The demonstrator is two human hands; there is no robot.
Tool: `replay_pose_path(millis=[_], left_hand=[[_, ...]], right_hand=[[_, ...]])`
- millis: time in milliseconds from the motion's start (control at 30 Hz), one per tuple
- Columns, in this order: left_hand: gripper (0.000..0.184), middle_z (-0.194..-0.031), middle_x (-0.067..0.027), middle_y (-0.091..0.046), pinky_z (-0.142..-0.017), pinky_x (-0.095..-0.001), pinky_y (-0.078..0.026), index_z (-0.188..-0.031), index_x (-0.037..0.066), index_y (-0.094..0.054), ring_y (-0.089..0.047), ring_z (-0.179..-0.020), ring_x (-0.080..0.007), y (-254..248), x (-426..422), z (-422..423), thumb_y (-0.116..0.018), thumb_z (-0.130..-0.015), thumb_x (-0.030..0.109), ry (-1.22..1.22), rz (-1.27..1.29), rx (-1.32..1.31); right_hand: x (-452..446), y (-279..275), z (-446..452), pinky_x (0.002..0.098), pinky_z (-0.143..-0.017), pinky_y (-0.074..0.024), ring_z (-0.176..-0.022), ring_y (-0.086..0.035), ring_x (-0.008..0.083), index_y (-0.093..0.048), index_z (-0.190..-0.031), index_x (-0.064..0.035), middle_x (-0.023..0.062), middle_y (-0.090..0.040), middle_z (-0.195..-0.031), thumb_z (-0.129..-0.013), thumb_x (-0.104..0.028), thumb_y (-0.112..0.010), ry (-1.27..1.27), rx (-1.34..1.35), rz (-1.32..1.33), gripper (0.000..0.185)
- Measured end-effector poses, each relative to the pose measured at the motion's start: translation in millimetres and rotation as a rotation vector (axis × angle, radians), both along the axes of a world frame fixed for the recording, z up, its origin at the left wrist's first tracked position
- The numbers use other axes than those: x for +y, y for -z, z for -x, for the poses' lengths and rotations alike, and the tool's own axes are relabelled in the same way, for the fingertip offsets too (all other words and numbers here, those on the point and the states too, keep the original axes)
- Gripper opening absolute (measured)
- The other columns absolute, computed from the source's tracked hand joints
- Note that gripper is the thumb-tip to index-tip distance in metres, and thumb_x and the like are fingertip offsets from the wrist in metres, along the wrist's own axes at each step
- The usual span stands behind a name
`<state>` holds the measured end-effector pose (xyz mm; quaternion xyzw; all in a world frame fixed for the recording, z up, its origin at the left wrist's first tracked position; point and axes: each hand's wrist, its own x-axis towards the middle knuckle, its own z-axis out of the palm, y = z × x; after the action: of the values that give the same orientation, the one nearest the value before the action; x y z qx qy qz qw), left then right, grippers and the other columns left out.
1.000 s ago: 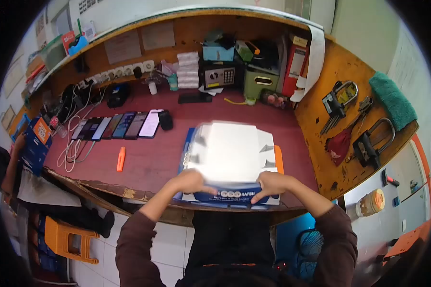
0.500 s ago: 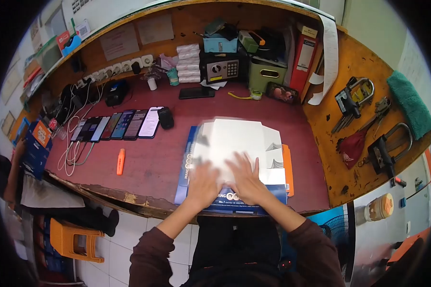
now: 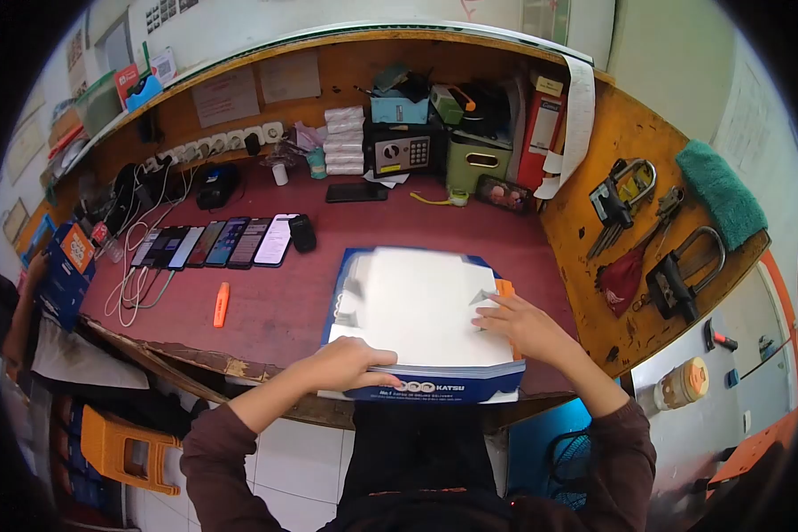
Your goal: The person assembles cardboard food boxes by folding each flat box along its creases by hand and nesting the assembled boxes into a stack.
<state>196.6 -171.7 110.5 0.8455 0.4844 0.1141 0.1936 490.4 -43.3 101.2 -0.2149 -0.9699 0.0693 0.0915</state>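
Note:
A stack of flat cardboard sheets [image 3: 417,310], white on top with blue printed flaps, lies at the front edge of the red desk. My left hand [image 3: 350,364] grips the stack's front left edge, thumb on top and fingers at the blue front flap. On the right side my right hand [image 3: 514,324] rests with its fingers spread on the white surface, near a cut-out slot. A bit of orange shows beneath the stack at the right.
Several phones [image 3: 230,242] and an orange marker [image 3: 221,304] lie left on the desk [image 3: 284,301]. Behind are a safe [image 3: 402,152] and a green bin [image 3: 479,162]. Padlocks [image 3: 687,273] rest on the right ledge. Another person's arm [image 3: 19,310] holds a blue box [image 3: 65,270] at far left.
My hands have moved apart from the middle of the stack, the left to its front left edge and the right to its right side. The front blue flap now hangs at the desk edge.

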Motion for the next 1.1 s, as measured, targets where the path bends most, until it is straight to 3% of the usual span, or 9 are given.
replay_pose_path(millis=[67,300,333,433,567,733,800,967,1100], left_hand=[[0.034,-0.06,-0.0118,-0.048,-0.057,-0.0291,-0.04,-0.076,0.003,-0.05,-0.049,-0.058,-0.0191,-16.5,4.4,13.8,-0.055,-0.082,0.036,0.073,0.152,-0.184],[0.024,-0.073,0.0048,-0.046,-0.066,-0.0209,-0.038,-0.08,0.002,-0.05,-0.04,-0.073,-0.0025,-42.8,32.8,25.4,-0.054,-0.086,0.025,0.121,0.558,-0.432],[0.021,-0.077,0.0052,-0.044,-0.067,-0.0202,-0.036,-0.082,0.003,-0.049,-0.038,-0.076,-0.0022,-41.3,35.5,21.9,-0.05,-0.088,0.023,0.094,0.511,-0.491],[0.04,-0.089,-0.0032,-0.055,-0.076,-0.0262,-0.041,-0.088,0.004,-0.05,-0.051,-0.087,-0.0089,-32.1,70.2,49.3,-0.048,-0.085,0.044,0.049,0.531,-0.85],[0.091,-0.096,-0.0106,-0.057,-0.085,-0.0298,-0.042,-0.101,0.0,-0.053,-0.054,-0.091,-0.0155,19.0,55.6,58.9,-0.007,-0.076,0.073,-0.126,0.131,-1.149],[0.074,-0.092,-0.0105,-0.06,-0.076,-0.0305,-0.044,-0.101,-0.004,-0.053,-0.057,-0.085,-0.0167,75.9,34.7,41.9,-0.054,-0.071,0.063,-0.166,-0.624,-0.789],[0.06,-0.091,-0.0107,-0.061,-0.072,-0.029,-0.045,-0.101,-0.004,-0.053,-0.058,-0.079,-0.0164,79.9,29.9,32.0,-0.072,-0.067,0.041,-0.681,-0.417,-0.873],[0.06,-0.087,-0.0158,-0.061,-0.07,-0.0326,-0.046,-0.105,-0.004,-0.047,-0.059,-0.079,-0.0203,75.7,29.4,38.9,-0.072,-0.067,0.035,-0.77,-0.179,-0.96],[0.072,-0.086,-0.0277,-0.058,-0.072,-0.043,-0.045,-0.109,-0.004,-0.038,-0.057,-0.086,-0.0388,89.7,37.8,27.8,-0.064,-0.068,0.049,-1.045,-0.18,-0.311]], right_hand=[[-15.1,-4.6,-7.6,0.0409,-0.101,-0.0276,-0.112,-0.045,0.0266,-0.055,-0.11,-0.0131,0.0116,-0.053,-0.113,-0.077,-0.009,-0.052,-0.061,-0.02,-0.248,0.034],[-20.4,51.2,-17.2,0.0343,-0.081,-0.0443,-0.083,-0.059,0.0197,-0.06,-0.092,-0.0044,0.0111,-0.061,-0.088,-0.062,-0.022,-0.071,0.159,0.683,0.68,0.037],[-15.2,55.7,-19.8,0.0326,-0.075,-0.045,-0.079,-0.058,0.0169,-0.059,-0.088,-0.0031,0.0103,-0.061,-0.084,-0.065,-0.027,-0.071,0.15,0.666,0.475,0.035],[-11.1,68.2,-14.6,0.0302,-0.068,-0.0446,-0.075,-0.055,0.0138,-0.058,-0.082,-0.0011,0.0079,-0.059,-0.079,-0.072,-0.035,-0.067,0.211,0.903,0.366,0.036],[-5.4,64.3,1.4,0.0287,-0.067,-0.043,-0.074,-0.052,0.0148,-0.055,-0.082,0.0012,0.0049,-0.056,-0.075,-0.082,-0.044,-0.054,0.461,1.425,0.448,0.045],[-16.0,62.1,0.6,0.0299,-0.066,-0.0419,-0.07,-0.051,0.0131,-0.055,-0.083,0.0005,0.0051,-0.056,-0.074,-0.084,-0.041,-0.052,0.531,1.012,0.549,0.042],[-17.1,59.1,3.7,0.0298,-0.064,-0.042,-0.069,-0.051,0.0132,-0.056,-0.082,0.0006,0.0054,-0.056,-0.072,-0.083,-0.041,-0.052,0.536,0.965,0.567,0.042],[-4.2,20.1,14.8,0.0346,-0.059,-0.0458,-0.064,-0.06,0.0226,-0.061,-0.075,0.001,0.0108,-0.06,-0.066,-0.074,-0.053,-0.057,0.758,0.488,0.61,0.054],[17.7,58.9,16.6,0.0356,-0.053,-0.048,-0.06,-0.062,0.0287,-0.063,-0.075,0.002,0.0171,-0.06,-0.065,-0.067,-0.059,-0.059,0.851,0.233,0.525,0.062]])
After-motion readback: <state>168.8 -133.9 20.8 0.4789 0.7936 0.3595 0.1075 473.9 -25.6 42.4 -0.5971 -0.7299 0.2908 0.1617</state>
